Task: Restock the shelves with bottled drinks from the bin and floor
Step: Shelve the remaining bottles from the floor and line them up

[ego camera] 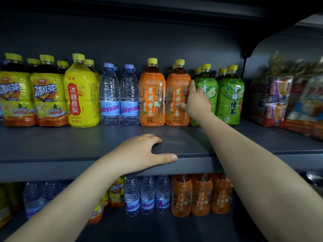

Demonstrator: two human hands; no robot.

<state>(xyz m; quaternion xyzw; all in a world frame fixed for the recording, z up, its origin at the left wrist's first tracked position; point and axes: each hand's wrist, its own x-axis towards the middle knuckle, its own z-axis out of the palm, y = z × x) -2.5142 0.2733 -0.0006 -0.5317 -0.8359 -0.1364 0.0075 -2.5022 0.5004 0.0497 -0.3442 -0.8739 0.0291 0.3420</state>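
One orange bottle (176, 79) in right hand (195, 100).

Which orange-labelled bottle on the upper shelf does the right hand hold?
The right orange bottle, next to the green bottles; the right hand grips its side. The left orange bottle stands untouched.

Dark grey shelving (70, 142), dim light

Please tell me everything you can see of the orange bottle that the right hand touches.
The orange-labelled clear plastic tea bottle stands upright on the dark grey upper shelf, with a yellow screw cap, amber drink inside and white characters on its label. The right hand grips its side, thumb on the label. A twin bottle stands at its left.
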